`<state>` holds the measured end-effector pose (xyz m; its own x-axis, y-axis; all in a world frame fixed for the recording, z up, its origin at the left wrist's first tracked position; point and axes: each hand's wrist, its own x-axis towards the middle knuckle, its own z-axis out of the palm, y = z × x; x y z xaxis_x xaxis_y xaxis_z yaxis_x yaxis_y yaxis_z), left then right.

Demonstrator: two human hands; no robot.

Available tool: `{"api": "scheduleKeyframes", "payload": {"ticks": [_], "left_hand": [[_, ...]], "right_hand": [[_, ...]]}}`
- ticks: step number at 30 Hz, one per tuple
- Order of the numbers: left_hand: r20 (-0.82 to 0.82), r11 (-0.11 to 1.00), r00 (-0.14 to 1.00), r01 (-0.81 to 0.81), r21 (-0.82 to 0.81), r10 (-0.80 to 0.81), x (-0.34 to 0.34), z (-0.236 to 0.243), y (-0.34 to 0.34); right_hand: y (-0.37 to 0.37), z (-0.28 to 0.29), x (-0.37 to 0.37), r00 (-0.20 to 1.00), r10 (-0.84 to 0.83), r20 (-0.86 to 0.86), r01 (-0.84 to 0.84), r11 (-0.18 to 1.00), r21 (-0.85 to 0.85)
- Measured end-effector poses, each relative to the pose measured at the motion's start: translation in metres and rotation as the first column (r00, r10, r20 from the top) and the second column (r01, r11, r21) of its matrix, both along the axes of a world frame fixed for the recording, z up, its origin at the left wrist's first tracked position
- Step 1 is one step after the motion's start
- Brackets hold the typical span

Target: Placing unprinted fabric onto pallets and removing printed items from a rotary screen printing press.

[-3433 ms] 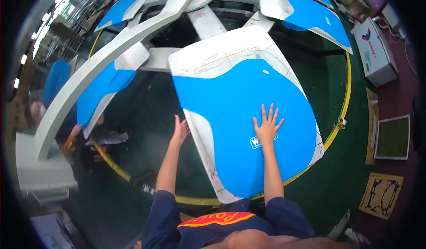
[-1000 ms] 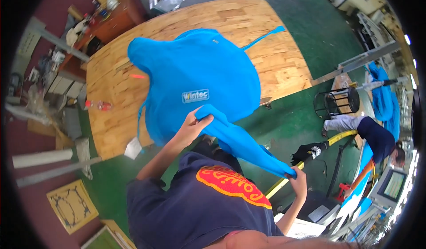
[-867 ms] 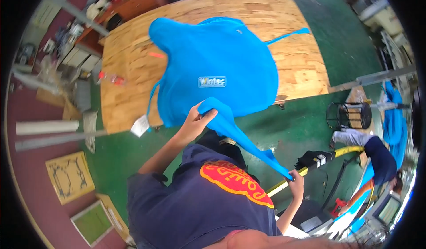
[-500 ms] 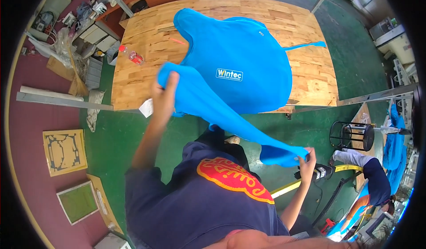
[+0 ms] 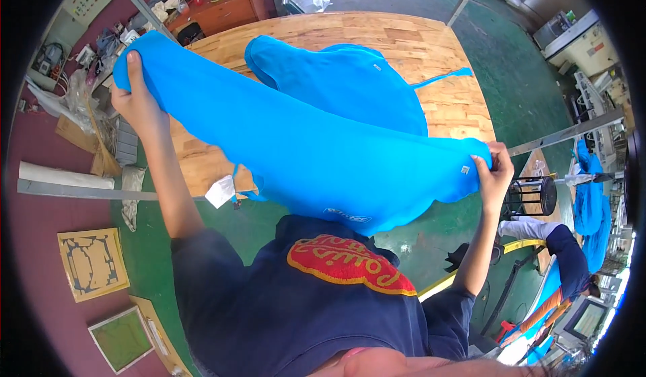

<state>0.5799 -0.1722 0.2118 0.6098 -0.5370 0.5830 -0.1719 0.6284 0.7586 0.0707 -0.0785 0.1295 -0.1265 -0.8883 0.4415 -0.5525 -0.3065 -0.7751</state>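
The fingers of your left hand (image 5: 140, 104) and right hand (image 5: 496, 172) grip the blue fabric cover (image 5: 303, 152) by its ends; should either pinch slacken, that end could drop floorward.

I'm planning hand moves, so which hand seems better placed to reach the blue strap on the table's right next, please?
Probably the right hand: it appears nearer the strap, while the left hand holds the opposite end of the blue cloth. Both are occupied, though.
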Motion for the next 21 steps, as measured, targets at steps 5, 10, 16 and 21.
{"api": "scheduleKeyframes", "payload": {"ticks": [5,10,16,21], "left_hand": [[-0.006,0.998,0.999,-0.051,0.044,0.051,0.024,-0.006,-0.037],[-0.021,0.988,0.999,-0.039,0.151,0.043,0.044,-0.038,-0.087],[0.033,0.954,0.999,-0.022,0.3,0.013,0.07,-0.093,-0.172],[-0.018,0.935,0.999,0.045,0.353,-0.041,0.055,-0.154,-0.235]], "right_hand": [[-0.066,0.023,0.009,0.993,0.114,0.001,-0.114,0.993,-0.008],[-0.133,0.022,0.027,0.994,0.085,0.061,-0.088,0.995,0.038],[-0.206,-0.006,0.05,0.996,0.069,-0.053,-0.067,0.997,0.03],[-0.268,-0.054,0.048,0.994,0.03,-0.101,-0.017,0.992,0.124]]}}
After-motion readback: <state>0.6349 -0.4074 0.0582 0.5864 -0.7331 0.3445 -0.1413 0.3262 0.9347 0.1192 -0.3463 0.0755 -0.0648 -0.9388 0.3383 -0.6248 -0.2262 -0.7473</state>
